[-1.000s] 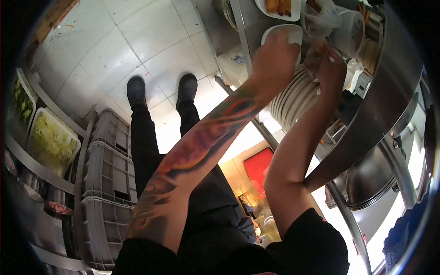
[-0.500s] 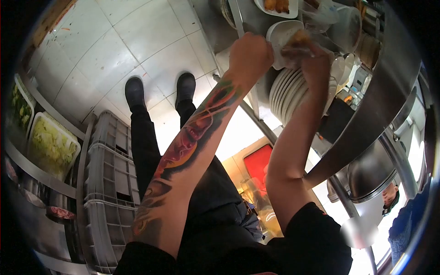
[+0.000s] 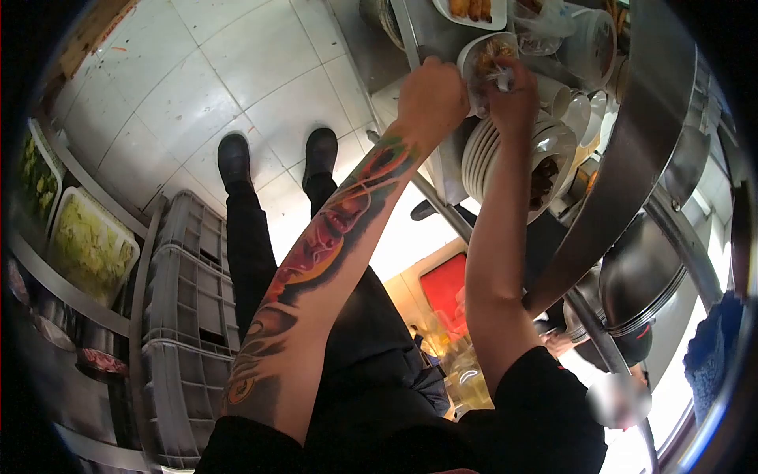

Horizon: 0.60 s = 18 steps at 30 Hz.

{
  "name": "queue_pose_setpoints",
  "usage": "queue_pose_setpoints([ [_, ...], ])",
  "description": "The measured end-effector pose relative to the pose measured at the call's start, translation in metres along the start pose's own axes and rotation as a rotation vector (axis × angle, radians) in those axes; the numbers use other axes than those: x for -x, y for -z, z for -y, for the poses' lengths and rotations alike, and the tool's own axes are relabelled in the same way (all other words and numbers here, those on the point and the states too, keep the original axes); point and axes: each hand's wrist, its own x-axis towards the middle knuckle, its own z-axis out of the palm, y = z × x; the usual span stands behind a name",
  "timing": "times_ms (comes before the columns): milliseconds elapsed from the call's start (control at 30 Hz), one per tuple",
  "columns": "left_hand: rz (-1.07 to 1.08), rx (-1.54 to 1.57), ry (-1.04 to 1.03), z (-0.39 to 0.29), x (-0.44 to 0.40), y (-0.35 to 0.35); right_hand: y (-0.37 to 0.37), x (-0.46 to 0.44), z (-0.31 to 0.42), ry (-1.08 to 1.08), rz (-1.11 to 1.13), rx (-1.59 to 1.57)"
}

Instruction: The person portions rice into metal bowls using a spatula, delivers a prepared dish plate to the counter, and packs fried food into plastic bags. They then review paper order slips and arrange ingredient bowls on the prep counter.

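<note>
My left hand [image 3: 433, 96] is closed at the near-left edge of a white bowl [image 3: 467, 62], with its fingertips hidden at the rim. In my right hand [image 3: 515, 96], the fingers are pinched on a clear plastic bag [image 3: 499, 77], which lies over the bowl. Orange-brown food [image 3: 496, 52] shows in the bowl beside the bag. Below my right hand is a stack of white plates [image 3: 478, 158], partly covered by my forearm.
Fried rolls lie on a white plate [image 3: 500, 14] beyond the bowl. A clear plastic tub [image 3: 591, 49] and white cups [image 3: 576, 114] are at the right. Shredded lettuce [image 3: 93, 246] and grey crates [image 3: 185, 292] stand at the left. Another person's hand [image 3: 559, 344] shows at lower right.
My left hand has moved from over the bowl to its left edge. My right hand has carried the bag left, over the bowl. Another person has come into view at lower right.
</note>
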Motion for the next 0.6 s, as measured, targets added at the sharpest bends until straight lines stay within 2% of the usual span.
queue_pose_setpoints([
  [67, -0.012, 0.011, -0.018, 0.002, 0.001, 0.001, 0.001, 0.000, -0.002, 0.003, 0.004, -0.039],
  [133, -0.025, 0.023, -0.036, 0.002, 0.003, 0.001, 0.006, 0.002, 0.005, -0.181, 0.000, -0.133],
  [167, -0.038, 0.029, -0.016, 0.000, 0.005, 0.005, 0.011, 0.001, 0.019, -0.178, -0.001, -0.133],
  [233, -0.051, 0.035, 0.005, -0.004, 0.009, 0.009, 0.022, -0.003, 0.050, -0.421, 0.058, -0.183],
  [267, -0.027, 0.035, 0.027, -0.006, 0.010, 0.011, 0.016, -0.003, 0.042, -0.420, 0.057, -0.183],
  [333, -0.003, 0.036, 0.046, -0.010, 0.011, 0.013, -0.005, -0.007, 0.015, -0.162, 0.032, -0.092],
  [467, -0.004, 0.021, 0.045, -0.012, 0.016, 0.014, -0.009, -0.005, 0.008, -0.273, 0.123, -0.020],
  [533, -0.030, 0.034, 0.035, -0.006, 0.023, 0.015, 0.001, 0.008, 0.032, -0.191, -0.067, -0.051],
  [567, -0.113, 0.068, -0.015, 0.000, 0.029, 0.019, 0.008, 0.022, 0.048, -0.185, -0.065, -0.058],
  [600, -0.199, 0.099, -0.066, 0.004, 0.033, 0.024, 0.018, 0.038, 0.067, -0.148, -0.161, 0.003],
])
